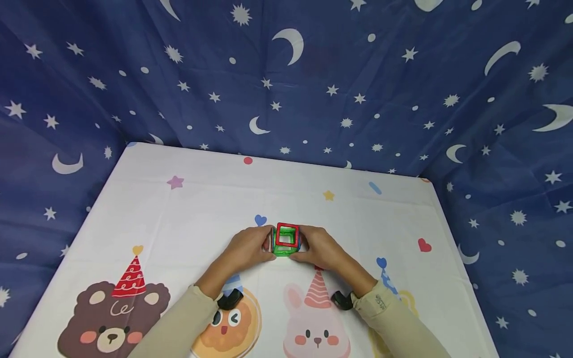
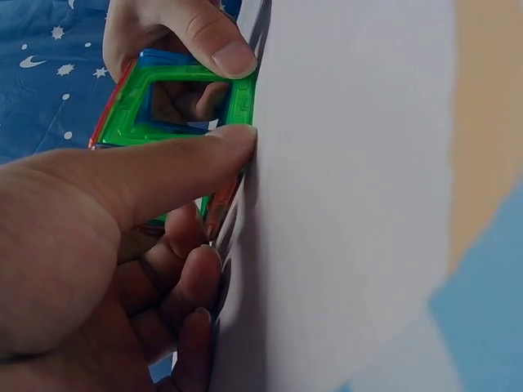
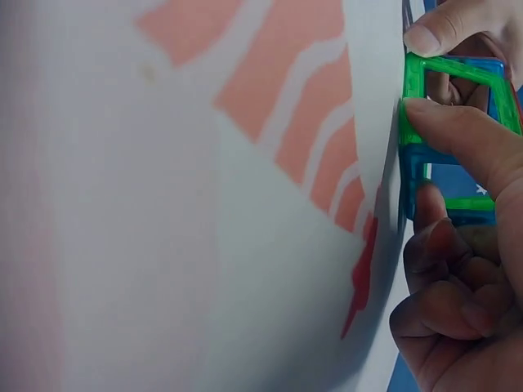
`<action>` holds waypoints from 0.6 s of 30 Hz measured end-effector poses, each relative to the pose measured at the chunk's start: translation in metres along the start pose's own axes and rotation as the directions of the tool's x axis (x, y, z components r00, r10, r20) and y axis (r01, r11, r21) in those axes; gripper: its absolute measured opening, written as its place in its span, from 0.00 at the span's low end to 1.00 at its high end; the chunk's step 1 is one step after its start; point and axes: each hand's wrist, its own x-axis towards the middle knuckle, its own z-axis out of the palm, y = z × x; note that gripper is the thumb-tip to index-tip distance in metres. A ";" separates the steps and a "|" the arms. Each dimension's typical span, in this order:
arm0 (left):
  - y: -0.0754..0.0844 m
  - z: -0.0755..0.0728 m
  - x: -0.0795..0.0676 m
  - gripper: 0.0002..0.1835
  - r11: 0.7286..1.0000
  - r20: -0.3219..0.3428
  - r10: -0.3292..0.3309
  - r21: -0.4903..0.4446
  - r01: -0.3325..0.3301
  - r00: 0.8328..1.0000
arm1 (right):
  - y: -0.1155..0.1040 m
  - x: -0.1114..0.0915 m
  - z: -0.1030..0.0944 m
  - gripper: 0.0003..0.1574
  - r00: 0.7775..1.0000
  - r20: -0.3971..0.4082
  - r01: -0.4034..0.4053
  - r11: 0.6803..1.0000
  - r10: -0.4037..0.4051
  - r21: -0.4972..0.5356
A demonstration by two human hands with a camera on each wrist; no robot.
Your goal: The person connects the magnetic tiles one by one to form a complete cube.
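Observation:
A small cube of see-through magnetic tiles stands on the white tablecloth, between two hands. Its top is a red square tile (image 1: 288, 224), and a green tile (image 2: 122, 122) faces the person. On the right side is a blue tile (image 3: 415, 181); the left side is mostly covered by fingers. The left hand (image 1: 246, 247) grips the cube from the left, its thumb on the green front near the bottom edge. From the right, the right hand (image 1: 323, 247) holds it the same way, thumb on the front and fingers along the blue side.
The tablecloth (image 1: 215, 199) bears printed animals, party hats, hearts and stars. Dark blue curtains (image 1: 313, 59) with moons and stars rise behind the table and at both sides. A black wrist device (image 1: 230, 299) sits under the left wrist, another black device (image 1: 342, 300) at the right.

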 end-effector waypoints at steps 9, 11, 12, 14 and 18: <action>-0.005 -0.007 0.000 0.47 0.991 0.064 0.035 -0.134 -0.026 0.997 | -0.001 -0.006 -0.009 0.56 1.000 0.001 0.031 0.998 -0.031 0.058; -0.008 -0.009 0.000 0.48 0.983 0.071 0.061 -0.177 -0.048 0.996 | 0.001 -0.006 -0.010 0.58 0.997 -0.012 0.072 0.994 -0.071 0.084; -0.009 -0.011 -0.001 0.47 0.980 0.071 0.072 -0.193 -0.057 0.995 | 0.001 -0.006 -0.010 0.58 0.996 -0.019 0.086 0.992 -0.085 0.093; -0.010 -0.012 -0.002 0.46 0.976 0.073 0.082 -0.209 -0.065 0.994 | 0.002 -0.007 -0.009 0.58 0.995 -0.025 0.100 0.990 -0.098 0.101; -0.011 -0.014 -0.003 0.42 0.973 0.075 0.096 -0.216 -0.077 0.993 | 0.001 -0.008 -0.007 0.57 0.992 -0.037 0.120 0.990 -0.118 0.071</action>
